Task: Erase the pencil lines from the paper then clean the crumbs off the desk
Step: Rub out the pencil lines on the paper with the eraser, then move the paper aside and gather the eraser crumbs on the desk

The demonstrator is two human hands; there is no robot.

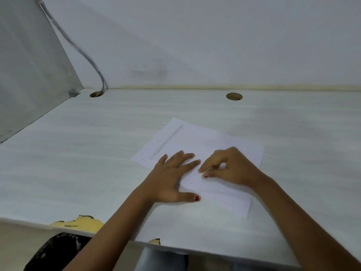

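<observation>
A white sheet of paper [207,141] lies on the pale desk [97,153], turned at an angle. A faint smudged pencil band runs along its left part, and small dark eraser crumbs [184,140] dot the sheet around it. My left hand [172,180] lies flat on the sheet's left side, fingers straight and spread, pressing it down. My right hand [228,167] sits just to its right on the paper, fingers curled and pinched together low on the sheet. Whatever they pinch is hidden; an eraser cannot be made out.
Two round cable holes [234,96] sit at the back of the desk, a grey cable [82,51] dropping into the left one. A side panel [29,65] closes the left. The desk's front edge [82,224] is chipped, showing yellow core.
</observation>
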